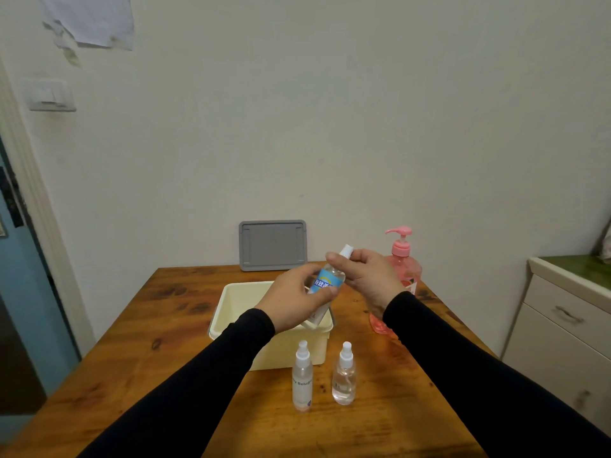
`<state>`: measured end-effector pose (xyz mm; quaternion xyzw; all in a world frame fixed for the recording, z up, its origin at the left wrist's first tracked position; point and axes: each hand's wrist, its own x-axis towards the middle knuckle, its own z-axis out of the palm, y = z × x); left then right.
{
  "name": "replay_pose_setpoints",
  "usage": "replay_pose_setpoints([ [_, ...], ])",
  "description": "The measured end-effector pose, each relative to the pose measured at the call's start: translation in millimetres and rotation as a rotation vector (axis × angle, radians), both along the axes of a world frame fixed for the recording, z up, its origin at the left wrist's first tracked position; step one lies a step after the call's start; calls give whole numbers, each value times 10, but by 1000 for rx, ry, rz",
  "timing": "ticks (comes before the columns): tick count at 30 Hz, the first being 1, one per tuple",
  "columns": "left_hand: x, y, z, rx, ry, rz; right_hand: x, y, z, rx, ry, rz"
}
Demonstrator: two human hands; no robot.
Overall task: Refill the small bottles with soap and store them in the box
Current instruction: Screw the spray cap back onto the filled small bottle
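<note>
My left hand (297,297) grips the body of a small clear bottle with a blue label (327,281), held tilted above the cream box (238,302). My right hand (367,279) pinches that bottle's white spray cap (347,250) between thumb and fingers. Two more small spray bottles stand upright on the table in front of the box: a slim one (302,378) on the left and a rounder one (344,375) on the right. A pink pump soap bottle (404,262) stands behind my right hand.
The box's grey lid (272,245) leans against the wall at the table's far edge. The wooden table (148,342) ends at the left near a door frame. A white cabinet with drawers (562,325) stands to the right.
</note>
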<state>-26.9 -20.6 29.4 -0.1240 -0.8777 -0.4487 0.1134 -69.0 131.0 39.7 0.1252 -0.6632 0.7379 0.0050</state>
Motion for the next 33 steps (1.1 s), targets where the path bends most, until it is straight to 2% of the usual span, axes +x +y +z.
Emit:
replay_pose_setpoints([
  [2, -1, 0, -23, 25, -15, -19, 14, -5, 5, 14, -28, 0],
  [8, 33, -60, 70, 266, -168, -143, 20, 58, 77, -168, -102, 256],
  [12, 32, -95, 107, 370, -298, -245, -23, 58, 101, -140, -87, 337],
  [14, 39, -79, 111, 320, -282, -232, -38, 42, 92, -92, -43, 283],
  [18, 12, 23, 63, -34, -34, 5, -13, -19, 46, -23, 62, 123],
  [21, 4, 50, 42, -44, 3, 54, 2, -21, 41, -3, 93, 101],
  [23, -12, 9, 74, 59, -78, -40, -7, 21, 73, -43, 57, 172],
  [30, 72, -140, 268, 732, -576, -485, 45, 95, 273, -198, -104, 432],
  [33, 106, -150, 277, 815, -618, -556, 60, 69, 295, -195, -122, 439],
])
